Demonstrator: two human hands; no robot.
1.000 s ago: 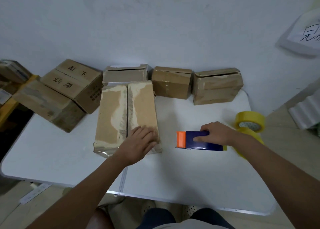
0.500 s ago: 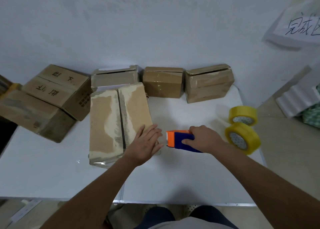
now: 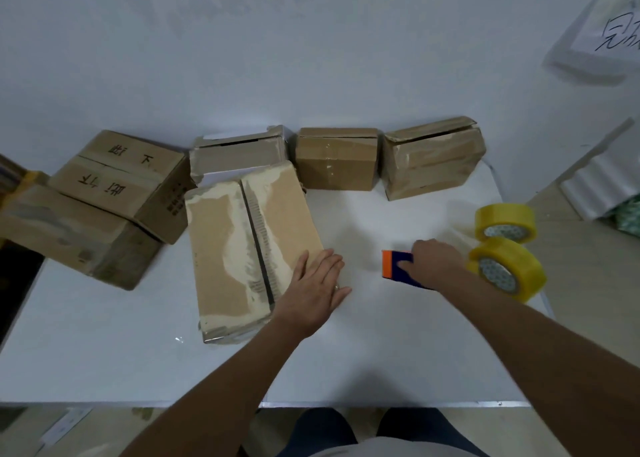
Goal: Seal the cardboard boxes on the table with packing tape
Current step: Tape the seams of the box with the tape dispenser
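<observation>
White counter (image 3: 104, 352): carries all items. Large flat cardboard box (image 3: 242, 245) lies centre-left, its top seam untaped, flaps closed. Two bigger cartons (image 3: 114, 186) sit stacked at the far left. Three small boxes stand in a row along the far edge: one with white edging (image 3: 239, 155), one taped (image 3: 336, 158), one with a loose lid (image 3: 433, 158).

Left hand (image 3: 315, 294): palm down, fingers straight and slightly spread, resting on the near right corner of the flat box; forearm reaches in from the near edge.

Right hand (image 3: 434, 261): fingers curled round a blue and orange tape cutter (image 3: 396, 268) on the counter, orange end pointing left.

Two yellow tape rolls (image 3: 505, 248) stand touching, just right of that hand.
</observation>
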